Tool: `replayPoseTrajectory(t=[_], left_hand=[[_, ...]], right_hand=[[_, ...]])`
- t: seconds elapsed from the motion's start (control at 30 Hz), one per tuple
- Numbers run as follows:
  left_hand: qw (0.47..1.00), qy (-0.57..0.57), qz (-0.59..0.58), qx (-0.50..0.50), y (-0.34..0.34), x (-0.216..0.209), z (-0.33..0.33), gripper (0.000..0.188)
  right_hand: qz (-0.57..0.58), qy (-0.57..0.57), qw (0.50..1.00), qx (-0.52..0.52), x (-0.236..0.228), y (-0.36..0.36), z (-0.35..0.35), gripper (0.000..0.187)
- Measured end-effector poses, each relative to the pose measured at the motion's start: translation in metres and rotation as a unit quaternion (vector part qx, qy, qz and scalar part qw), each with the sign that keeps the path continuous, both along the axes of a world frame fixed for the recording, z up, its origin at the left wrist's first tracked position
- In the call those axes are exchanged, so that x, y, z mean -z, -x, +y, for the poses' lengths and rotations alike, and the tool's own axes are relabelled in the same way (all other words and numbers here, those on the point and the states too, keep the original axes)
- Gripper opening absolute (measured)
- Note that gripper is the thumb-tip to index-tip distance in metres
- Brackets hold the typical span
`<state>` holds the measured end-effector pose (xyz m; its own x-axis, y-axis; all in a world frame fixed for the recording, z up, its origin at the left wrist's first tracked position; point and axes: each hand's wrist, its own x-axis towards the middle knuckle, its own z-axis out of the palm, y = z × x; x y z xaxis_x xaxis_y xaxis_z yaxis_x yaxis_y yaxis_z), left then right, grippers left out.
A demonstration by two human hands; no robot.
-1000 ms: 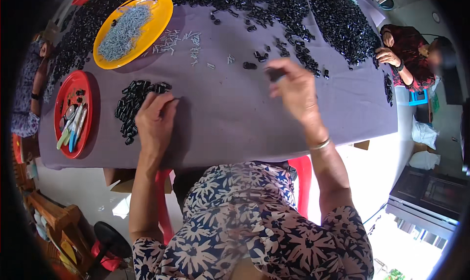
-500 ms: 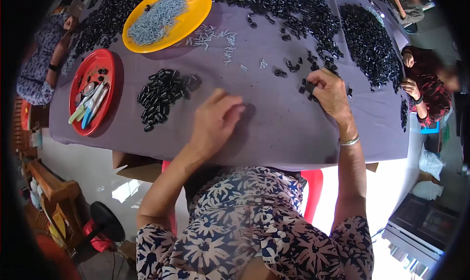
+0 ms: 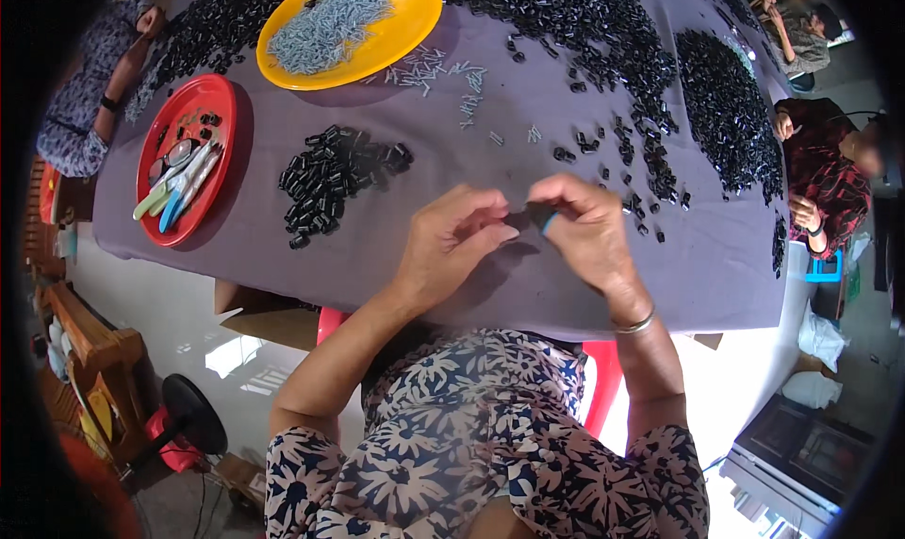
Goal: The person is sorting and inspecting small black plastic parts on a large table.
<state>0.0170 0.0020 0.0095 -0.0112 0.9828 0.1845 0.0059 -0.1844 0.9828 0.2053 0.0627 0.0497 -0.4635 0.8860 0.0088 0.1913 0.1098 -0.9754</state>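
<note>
My left hand (image 3: 457, 242) is held over the near middle of the table, thumb and forefinger apart, with nothing visible between them. Facing it a short way off, my right hand (image 3: 589, 237) pinches a small black piece (image 3: 539, 213) at the fingertips; a bright blue edge shows beside it, and its exact shape is blurred. To the left of my hands lies a heap of short black cylindrical parts (image 3: 325, 185). More loose black parts (image 3: 650, 166) are scattered beyond my right hand.
A yellow plate (image 3: 419, 32) bears grey screw-like pins (image 3: 330, 30), some spilled beside it. A red tray (image 3: 229, 115) holds several slim-handled tools (image 3: 184, 182). Big black heaps (image 3: 584, 30) spread along the far side of the purple cloth (image 3: 377, 265). Other people sit left and right.
My right hand has come left and nearer from the scattered parts, carrying the black piece. My left hand has moved right to meet it. The view has shifted slightly.
</note>
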Motion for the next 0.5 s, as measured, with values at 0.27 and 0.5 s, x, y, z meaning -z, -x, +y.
replayPoseTrajectory(t=[0.27, 0.5], left_hand=[[0.990, 0.068, -0.127, 0.001, 0.011, 0.007, -0.003, 0.027], [0.990, -0.042, 0.127, -0.047, 0.026, -0.007, 0.004, 0.019]], right_hand=[[-0.037, 0.104, 0.993, -0.039, -0.013, 0.032, -0.003, 0.020], [-0.188, -0.215, 0.957, 0.054, 0.006, 0.034, 0.070, 0.017]])
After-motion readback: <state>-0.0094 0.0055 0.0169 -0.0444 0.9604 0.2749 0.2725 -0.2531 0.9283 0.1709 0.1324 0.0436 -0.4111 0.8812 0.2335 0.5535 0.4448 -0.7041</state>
